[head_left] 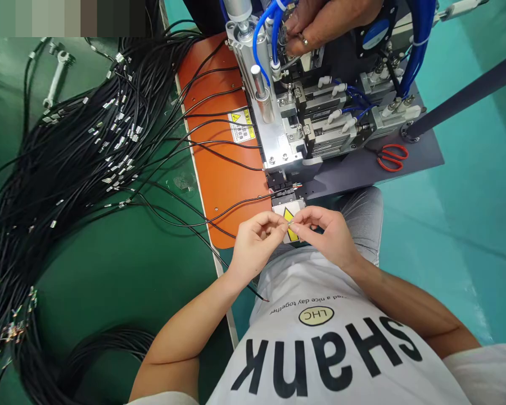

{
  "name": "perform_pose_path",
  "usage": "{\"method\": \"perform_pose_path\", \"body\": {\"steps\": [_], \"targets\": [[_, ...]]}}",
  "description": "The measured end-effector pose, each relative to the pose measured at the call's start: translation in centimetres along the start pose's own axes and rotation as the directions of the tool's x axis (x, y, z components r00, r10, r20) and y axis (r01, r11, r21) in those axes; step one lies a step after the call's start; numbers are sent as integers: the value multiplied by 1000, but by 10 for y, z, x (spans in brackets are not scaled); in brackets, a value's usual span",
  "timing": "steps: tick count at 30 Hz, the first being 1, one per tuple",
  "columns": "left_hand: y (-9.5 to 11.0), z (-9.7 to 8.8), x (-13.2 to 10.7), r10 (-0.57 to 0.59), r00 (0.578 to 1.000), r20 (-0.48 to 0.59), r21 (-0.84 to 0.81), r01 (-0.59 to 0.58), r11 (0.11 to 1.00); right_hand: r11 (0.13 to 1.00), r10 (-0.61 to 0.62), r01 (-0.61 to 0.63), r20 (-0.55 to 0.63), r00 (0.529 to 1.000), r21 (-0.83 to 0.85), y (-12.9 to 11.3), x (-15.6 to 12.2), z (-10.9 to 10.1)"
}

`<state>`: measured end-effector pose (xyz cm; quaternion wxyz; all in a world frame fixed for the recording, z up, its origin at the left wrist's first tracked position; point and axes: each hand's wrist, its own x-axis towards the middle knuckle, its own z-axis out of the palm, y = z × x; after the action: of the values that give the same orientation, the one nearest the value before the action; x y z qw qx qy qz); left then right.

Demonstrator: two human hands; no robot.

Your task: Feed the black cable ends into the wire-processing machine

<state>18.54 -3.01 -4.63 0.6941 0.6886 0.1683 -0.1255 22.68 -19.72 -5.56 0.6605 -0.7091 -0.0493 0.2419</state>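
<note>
Wire-like sliver (290,223), likely light, bendy, best gripped endwise, is sitting pinched by left hand (256,239) and right hand (329,232) near orange board (234,185) edge.

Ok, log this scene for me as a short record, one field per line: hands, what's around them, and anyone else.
Left hand: pinched, fingertips close to the right hand's
Between fingertips: a small item, too tiny to identify
Under the hands: a yellow label
Other person: a hand at the metal machine
Left side: black cables heaped on a green table; a wrench
Middle: cables crossing an orange plate
Right side: red-handled scissors on a dark base
</note>
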Motion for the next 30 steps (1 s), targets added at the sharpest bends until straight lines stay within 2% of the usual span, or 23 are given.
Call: {"method": "perform_pose_path", "body": {"steps": [30], "targets": [[-4,2,0,51,999,-15,9,-51,999,1000,-6,6,-45,999,18,1,1,4]]}}
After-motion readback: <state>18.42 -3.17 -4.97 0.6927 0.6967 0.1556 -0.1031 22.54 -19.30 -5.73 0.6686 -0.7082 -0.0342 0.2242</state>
